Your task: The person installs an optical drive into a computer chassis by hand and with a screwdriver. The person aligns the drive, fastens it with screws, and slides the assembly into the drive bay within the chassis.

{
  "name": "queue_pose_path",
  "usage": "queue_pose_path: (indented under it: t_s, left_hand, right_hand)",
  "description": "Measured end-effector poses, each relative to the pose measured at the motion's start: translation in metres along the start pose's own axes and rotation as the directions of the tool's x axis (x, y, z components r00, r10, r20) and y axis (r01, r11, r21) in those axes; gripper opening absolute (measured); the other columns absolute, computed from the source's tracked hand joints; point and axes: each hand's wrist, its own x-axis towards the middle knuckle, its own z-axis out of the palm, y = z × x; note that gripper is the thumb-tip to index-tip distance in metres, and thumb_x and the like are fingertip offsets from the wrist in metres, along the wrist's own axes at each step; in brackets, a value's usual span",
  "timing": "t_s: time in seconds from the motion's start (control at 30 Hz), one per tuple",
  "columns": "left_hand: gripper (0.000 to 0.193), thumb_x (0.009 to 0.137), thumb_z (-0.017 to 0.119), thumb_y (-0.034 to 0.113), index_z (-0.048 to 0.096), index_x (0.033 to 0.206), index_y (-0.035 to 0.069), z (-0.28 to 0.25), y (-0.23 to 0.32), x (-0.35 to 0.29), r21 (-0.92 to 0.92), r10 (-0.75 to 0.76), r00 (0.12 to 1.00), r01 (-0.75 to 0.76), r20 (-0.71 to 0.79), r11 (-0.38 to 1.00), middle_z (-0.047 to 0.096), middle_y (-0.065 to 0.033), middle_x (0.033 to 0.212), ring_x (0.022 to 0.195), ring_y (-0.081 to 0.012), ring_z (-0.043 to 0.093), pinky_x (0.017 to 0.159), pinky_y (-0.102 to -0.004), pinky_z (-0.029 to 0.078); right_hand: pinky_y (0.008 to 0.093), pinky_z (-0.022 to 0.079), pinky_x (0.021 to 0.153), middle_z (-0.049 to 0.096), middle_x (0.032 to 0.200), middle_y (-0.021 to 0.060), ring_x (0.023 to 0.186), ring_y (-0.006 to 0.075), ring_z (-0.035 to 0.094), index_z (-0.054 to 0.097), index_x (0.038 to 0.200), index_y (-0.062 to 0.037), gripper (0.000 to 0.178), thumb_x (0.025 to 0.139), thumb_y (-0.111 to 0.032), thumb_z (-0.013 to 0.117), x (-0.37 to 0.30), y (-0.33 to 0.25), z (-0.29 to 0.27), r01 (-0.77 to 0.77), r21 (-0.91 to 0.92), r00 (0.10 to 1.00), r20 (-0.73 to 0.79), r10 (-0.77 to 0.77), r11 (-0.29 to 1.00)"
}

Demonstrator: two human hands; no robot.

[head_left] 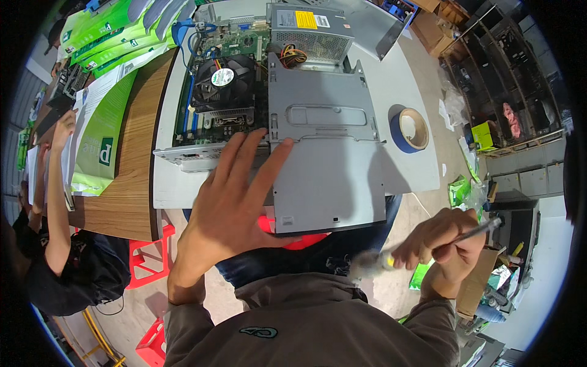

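Note:
My right hand (445, 241) is closed around a brush (389, 262), held off to the right of my lap. Its pale bristles are blurred and point left; the thin handle slants up to the right. My left hand (229, 205) has its fingers spread across the left edge of a flat grey metal drive unit (330, 180), the thumb by its near edge. That unit sticks out over the near table edge, beside an opened desktop computer. Behind my fingertips are the black cooling fan (224, 84) and green circuit board (247, 41). A metal power supply (310, 37) stands at the back.
A roll of tape (409, 130) lies on the white table (425, 171) to the right. Green-and-white packages (116, 37) are piled on the wooden table (136, 165) at left, where another person (58, 244) sits. Shelving (501, 73) stands far right; red stools (150, 263) are below.

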Motion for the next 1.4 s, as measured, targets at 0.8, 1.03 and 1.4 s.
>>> queue_pose_path:
  t_s: [0.8,1.03,1.4]
  left_hand:
    - [0.143,0.032,0.100,0.038,0.033,0.154,0.002,0.005,-0.005,-0.006,-0.095,-0.087,0.994,0.081,-0.063,0.992,0.036,-0.0259,0.153,0.142,-0.0482,0.035,0.110,-0.0554,0.041]
    - [0.141,0.036,0.101,0.039,0.034,0.153,0.002,0.005,-0.004,-0.006,-0.153,-0.154,0.988,0.149,-0.023,0.977,0.037,-0.0254,0.153,0.143,-0.0421,0.037,0.102,-0.0479,0.049]
    - [0.118,0.046,0.095,0.037,0.045,0.143,-0.005,0.006,-0.006,-0.001,-0.180,-0.156,0.977,0.129,-0.146,0.975,0.051,-0.0220,0.142,0.135,-0.0447,0.043,0.109,-0.0501,0.041]
  right_hand:
    - [0.0218,0.025,0.053,0.034,0.161,0.0093,0.064,0.0065,0.026,0.021,0.160,-0.0066,0.165,0.018,-0.029,0.102,-0.005,0.123,-0.006,-0.242,0.178,0.951,-0.150,0.270,0.954]
    - [0.0217,0.028,0.055,0.039,0.154,0.0072,0.064,0.0059,0.029,0.027,0.158,-0.0055,0.155,0.024,-0.022,0.104,-0.002,0.131,-0.008,-0.234,0.162,0.957,-0.137,0.257,0.959]
    - [0.0148,0.035,0.062,0.046,0.136,0.0048,0.067,0.0013,0.041,0.039,0.152,-0.0041,0.137,0.032,-0.017,0.103,0.010,0.134,-0.007,-0.203,0.153,0.957,-0.177,0.229,0.967]
